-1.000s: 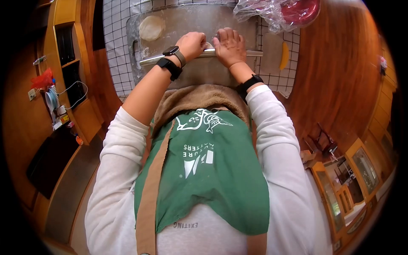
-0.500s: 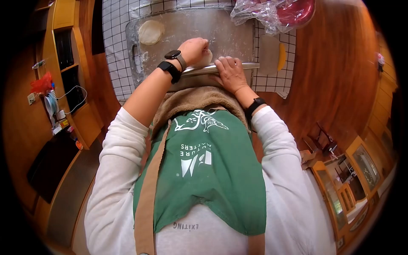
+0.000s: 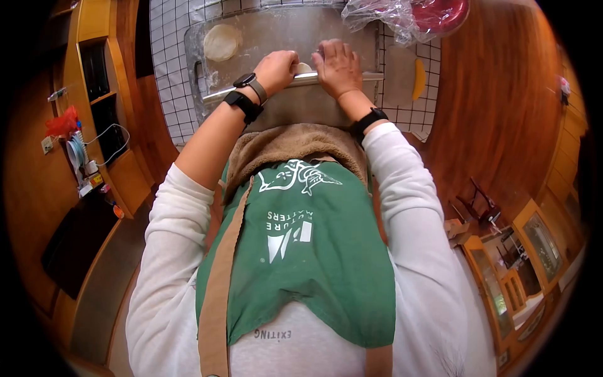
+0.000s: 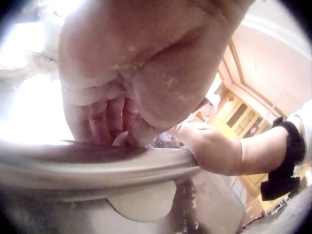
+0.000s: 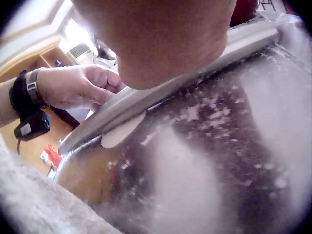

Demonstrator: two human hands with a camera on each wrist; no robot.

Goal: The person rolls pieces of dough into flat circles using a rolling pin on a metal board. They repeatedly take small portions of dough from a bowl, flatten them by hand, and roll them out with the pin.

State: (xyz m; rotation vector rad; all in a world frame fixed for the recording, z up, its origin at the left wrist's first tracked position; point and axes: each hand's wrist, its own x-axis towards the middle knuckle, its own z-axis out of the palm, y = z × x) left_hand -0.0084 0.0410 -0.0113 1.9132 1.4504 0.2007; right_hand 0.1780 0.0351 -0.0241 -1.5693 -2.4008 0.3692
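Note:
A shiny metal rolling pin (image 3: 370, 76) lies crosswise on a floury board (image 3: 276, 32). Beneath it is a small flat round of dough (image 3: 304, 68), which sticks out on the near side in the left wrist view as a pale dough edge (image 4: 146, 201). My left hand (image 3: 275, 70), fingers curled, pinches the far edge of that round just beyond the pin. Laid over the pin's right part, my right hand (image 3: 341, 69) presses with its palm, fingers stretched forward. In the right wrist view, the pin (image 5: 253, 41) crosses the dough (image 5: 122, 131) under the palm's heel.
Flat dough rounds (image 3: 222, 43) lie at the board's upper left. A red bowl (image 3: 440, 14) with crumpled clear plastic (image 3: 386, 19) stands at the back right. A yellow curved object (image 3: 419, 80) lies right of the board on the checked tablecloth (image 3: 171, 75).
The pin came toward the body under my right hand half a second ago, uncovering the dough, and is now forward again over it. My left hand stays by the dough, shifted slightly left.

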